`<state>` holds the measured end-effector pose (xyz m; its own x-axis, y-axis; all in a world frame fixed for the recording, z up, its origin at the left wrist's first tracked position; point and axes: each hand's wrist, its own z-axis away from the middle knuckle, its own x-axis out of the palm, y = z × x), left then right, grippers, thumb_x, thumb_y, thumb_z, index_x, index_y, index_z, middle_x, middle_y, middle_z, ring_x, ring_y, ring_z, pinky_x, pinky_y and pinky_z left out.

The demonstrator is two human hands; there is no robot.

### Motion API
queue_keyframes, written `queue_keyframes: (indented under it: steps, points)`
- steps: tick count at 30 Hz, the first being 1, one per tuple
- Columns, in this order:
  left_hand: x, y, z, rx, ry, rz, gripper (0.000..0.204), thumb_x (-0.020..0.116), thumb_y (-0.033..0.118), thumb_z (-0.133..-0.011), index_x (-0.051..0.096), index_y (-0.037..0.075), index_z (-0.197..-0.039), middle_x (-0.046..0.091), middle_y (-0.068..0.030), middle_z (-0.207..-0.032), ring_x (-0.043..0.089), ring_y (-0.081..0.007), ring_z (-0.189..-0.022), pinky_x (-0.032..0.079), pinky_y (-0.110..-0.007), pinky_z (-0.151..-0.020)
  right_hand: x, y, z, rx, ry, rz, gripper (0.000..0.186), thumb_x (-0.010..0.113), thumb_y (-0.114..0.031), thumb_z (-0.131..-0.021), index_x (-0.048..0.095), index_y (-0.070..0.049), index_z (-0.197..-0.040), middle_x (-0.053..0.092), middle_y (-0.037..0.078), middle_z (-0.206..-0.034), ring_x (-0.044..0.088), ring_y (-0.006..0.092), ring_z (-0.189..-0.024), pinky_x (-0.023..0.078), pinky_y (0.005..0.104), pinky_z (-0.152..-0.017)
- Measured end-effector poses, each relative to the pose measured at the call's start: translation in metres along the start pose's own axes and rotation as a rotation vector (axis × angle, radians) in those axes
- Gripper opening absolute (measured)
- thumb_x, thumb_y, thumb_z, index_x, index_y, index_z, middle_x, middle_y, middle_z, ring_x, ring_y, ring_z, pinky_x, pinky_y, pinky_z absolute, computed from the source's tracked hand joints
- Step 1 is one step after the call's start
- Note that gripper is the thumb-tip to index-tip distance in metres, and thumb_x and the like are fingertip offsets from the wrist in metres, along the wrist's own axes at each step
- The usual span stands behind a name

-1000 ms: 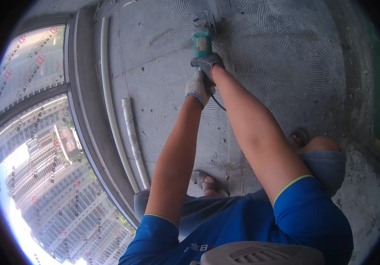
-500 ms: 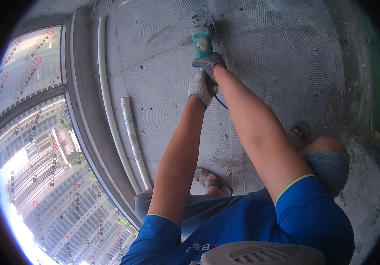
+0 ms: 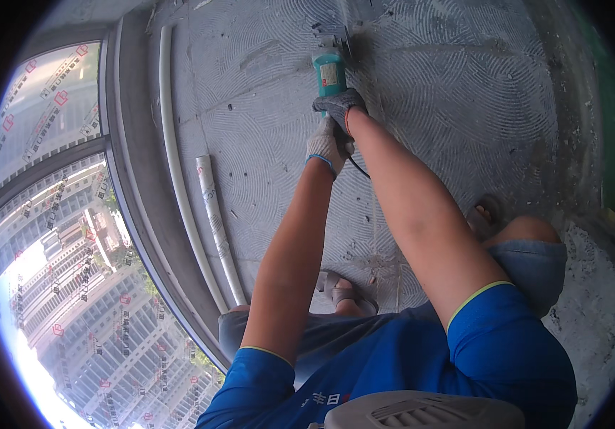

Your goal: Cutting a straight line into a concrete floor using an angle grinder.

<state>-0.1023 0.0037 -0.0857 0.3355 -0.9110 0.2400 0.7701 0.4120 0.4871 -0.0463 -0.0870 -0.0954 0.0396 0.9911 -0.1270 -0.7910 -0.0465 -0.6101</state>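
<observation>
In the head view, wrapping a white knit-gloved left hand round the rear and a dark-grey knit-gloved right hand round the body of a teal cylindrical angle grinder out ahead at the ridged grey concrete floor, apparently mid-cut and likely needing steady two-handed guidance next.

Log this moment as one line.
left grip: white-gloved, on rear of angle grinder | right grip: grey-gloved, around its body | disc: floor contact unclear | longer white pipe: on floor, left
</observation>
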Motion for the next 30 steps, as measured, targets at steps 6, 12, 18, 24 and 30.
queue_keyframes:
  steps: [6,12,18,24,30]
  points:
    - [0.002,-0.004,0.008,-0.019,-0.073,0.007,0.028,0.055,0.040,-0.095,0.057,0.013,-0.089,0.059,-0.0023,-0.071,0.054,-0.0167,-0.058,0.040,-0.032,-0.047,-0.003,0.009,0.000,-0.010,-0.011,0.005,0.058,0.083,-0.034,-0.063,0.067,-0.001,-0.107,0.070,0.016,-0.104,0.069,0.0260,-0.093,0.054,0.0379,-0.084]
    - [-0.007,-0.010,0.010,-0.015,-0.037,0.001,0.029,0.054,0.042,-0.095,0.057,0.013,-0.090,0.059,-0.0025,-0.071,0.054,-0.0173,-0.058,0.040,-0.032,-0.047,-0.002,0.012,0.011,0.020,-0.003,0.014,0.059,0.083,-0.036,-0.064,0.067,-0.001,-0.109,0.070,0.016,-0.106,0.069,0.0260,-0.094,0.054,0.0375,-0.085]
    - [-0.020,-0.013,0.006,-0.064,-0.142,-0.025,0.034,0.043,0.040,-0.100,0.056,0.012,-0.116,0.065,-0.0047,-0.104,0.062,-0.0210,-0.085,0.049,-0.033,-0.059,-0.001,0.013,0.017,0.013,-0.006,0.019,0.059,0.082,-0.036,-0.065,0.067,-0.001,-0.109,0.070,0.016,-0.107,0.068,0.0260,-0.096,0.053,0.0369,-0.086]
    - [-0.025,-0.017,0.009,-0.088,-0.213,-0.033,0.037,0.041,0.040,-0.100,0.054,0.012,-0.121,0.064,-0.0060,-0.111,0.062,-0.0232,-0.094,0.051,-0.036,-0.069,0.002,0.021,0.018,-0.014,0.014,0.016,0.056,0.082,-0.034,-0.064,0.067,-0.003,-0.108,0.070,0.016,-0.107,0.068,0.0260,-0.097,0.053,0.0364,-0.087]
    - [-0.027,-0.019,0.013,-0.085,-0.190,-0.035,0.036,0.041,0.039,-0.100,0.054,0.012,-0.121,0.064,-0.0051,-0.111,0.062,-0.0225,-0.093,0.051,-0.036,-0.067,0.004,0.026,0.025,-0.026,0.015,-0.014,0.056,0.082,-0.033,-0.064,0.067,-0.003,-0.108,0.069,0.015,-0.107,0.067,0.0255,-0.097,0.052,0.0363,-0.088]
